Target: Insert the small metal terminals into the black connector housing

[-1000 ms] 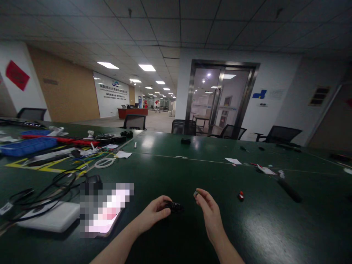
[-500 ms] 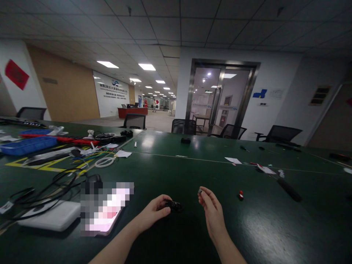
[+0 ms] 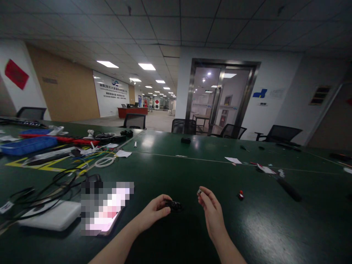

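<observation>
My left hand is closed on one end of a small black object, dark and lumpy; its kind is too dark to make out. To the right, my right hand pinches a tiny grey piece between thumb and fingertips. A gap of bare table separates the two hands. A small red and white item lies on the green table, to the right of my right hand.
Left of my arm lie a blurred-out phone, a white box and black cables. Further back are a blue tray and a coiled white cable. A black handle-like object lies at right.
My right hand has shifted the grey piece very slightly to the left. My left hand holds still with the black object. A distant person has moved left.
</observation>
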Action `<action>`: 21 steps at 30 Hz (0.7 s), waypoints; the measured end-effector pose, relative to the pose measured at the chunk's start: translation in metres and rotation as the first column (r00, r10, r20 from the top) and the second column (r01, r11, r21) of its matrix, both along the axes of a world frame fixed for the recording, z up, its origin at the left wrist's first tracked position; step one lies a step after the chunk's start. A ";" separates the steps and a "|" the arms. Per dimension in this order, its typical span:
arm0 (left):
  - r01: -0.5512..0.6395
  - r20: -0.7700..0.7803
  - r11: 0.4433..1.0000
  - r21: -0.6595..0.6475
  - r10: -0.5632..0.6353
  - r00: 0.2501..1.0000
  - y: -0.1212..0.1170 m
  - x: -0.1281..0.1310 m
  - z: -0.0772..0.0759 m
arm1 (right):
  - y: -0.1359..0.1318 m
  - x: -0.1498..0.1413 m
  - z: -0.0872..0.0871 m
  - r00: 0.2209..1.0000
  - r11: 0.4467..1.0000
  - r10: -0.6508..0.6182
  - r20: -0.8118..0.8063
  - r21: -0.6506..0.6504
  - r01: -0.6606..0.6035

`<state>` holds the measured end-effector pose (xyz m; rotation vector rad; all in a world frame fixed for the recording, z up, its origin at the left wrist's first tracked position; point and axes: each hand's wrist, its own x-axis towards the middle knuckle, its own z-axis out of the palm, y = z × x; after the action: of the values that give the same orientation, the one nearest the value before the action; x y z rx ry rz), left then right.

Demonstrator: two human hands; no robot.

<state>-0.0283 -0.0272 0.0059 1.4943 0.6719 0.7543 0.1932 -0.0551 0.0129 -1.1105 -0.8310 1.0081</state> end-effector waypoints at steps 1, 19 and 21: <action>0.000 0.006 1.000 0.000 0.000 1.000 0.000 0.000 -0.001 | 0.000 0.000 0.000 1.000 1.000 -0.005 -0.004 0.000 0.005; 0.005 -0.023 1.000 0.007 -0.004 1.000 -0.003 0.000 0.007 | 0.000 -0.003 0.000 1.000 1.000 0.008 0.013 0.029 -0.008; 0.006 -0.022 1.000 0.004 -0.006 1.000 -0.003 0.000 0.007 | -0.001 -0.003 0.001 1.000 1.000 0.011 0.023 0.027 -0.012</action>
<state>-0.0286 -0.0301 0.0131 1.5096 0.6823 0.7359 0.1897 -0.0557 0.0143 -1.0967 -0.8684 0.9926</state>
